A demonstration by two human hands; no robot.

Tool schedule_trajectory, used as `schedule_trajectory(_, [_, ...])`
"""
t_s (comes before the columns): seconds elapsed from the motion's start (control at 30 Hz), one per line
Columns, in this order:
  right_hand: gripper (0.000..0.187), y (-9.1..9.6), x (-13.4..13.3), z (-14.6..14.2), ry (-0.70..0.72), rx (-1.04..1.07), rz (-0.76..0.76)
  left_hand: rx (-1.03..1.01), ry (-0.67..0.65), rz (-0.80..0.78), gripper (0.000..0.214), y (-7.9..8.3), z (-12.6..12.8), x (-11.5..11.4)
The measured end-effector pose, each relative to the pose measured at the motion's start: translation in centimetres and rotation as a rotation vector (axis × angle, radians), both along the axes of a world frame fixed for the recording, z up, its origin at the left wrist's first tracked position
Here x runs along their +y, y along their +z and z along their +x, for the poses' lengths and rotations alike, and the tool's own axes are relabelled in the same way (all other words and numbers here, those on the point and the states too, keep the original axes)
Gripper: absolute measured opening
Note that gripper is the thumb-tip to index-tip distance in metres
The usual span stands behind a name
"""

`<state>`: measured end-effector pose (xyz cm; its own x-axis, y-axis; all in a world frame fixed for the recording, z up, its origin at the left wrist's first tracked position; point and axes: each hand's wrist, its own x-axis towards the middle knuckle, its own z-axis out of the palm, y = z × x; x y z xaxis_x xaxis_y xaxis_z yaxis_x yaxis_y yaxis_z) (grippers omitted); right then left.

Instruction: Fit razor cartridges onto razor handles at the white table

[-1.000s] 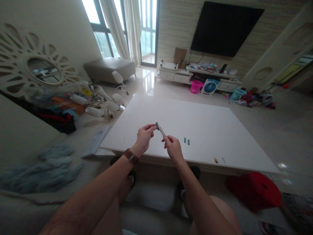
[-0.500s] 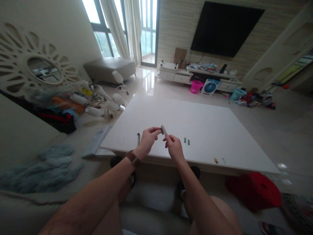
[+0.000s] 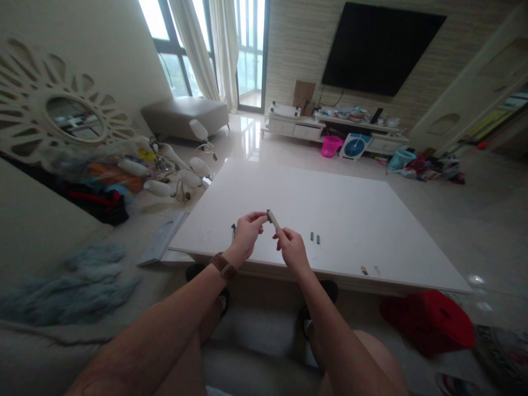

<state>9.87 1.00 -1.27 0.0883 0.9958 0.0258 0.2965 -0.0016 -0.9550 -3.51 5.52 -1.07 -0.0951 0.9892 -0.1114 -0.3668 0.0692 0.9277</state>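
Note:
My left hand (image 3: pixel 246 236) pinches a small dark piece (image 3: pixel 269 215) between thumb and fingers above the white table. My right hand (image 3: pixel 292 247) is closed on a slim pale grey bar (image 3: pixel 274 220), which slants up to the left. Its far end meets the dark piece; whether the two are joined is too small to tell. Right of my hands, a small dark green block (image 3: pixel 312 236) and a second green block (image 3: pixel 318 240) lie side by side. Beside my left hand a thin dark tool (image 3: pixel 234 230) rests on the table, partly hidden.
The white table (image 3: pixel 305 190) spans the middle. A clear plastic piece (image 3: pixel 204 235) lies at its left, a small yellow-and-dark item (image 3: pixel 364 270) near the front right edge. A red stool-like object (image 3: pixel 433 319) stands by the right corner; lamp parts (image 3: pixel 177 179) are at the left.
The pale bar and the dark piece have moved slightly left and tilted further left. Both hands have shifted a little left with them.

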Motion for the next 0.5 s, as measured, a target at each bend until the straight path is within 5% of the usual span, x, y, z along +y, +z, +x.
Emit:
schedule_trajectory(0.17, [0.038, -0.2, -0.1, -0.2, 0.038, -0.003, -0.015, -0.029, 0.053, 0.012, 0.029, 0.1, -0.5, 0.4])
schedule_trajectory(0.5, [0.042, 0.4, -0.1, 0.0, -0.024, 0.003, 0.008, 0.085, -0.077, 0.026, 0.023, 0.2, 0.5, -0.7])
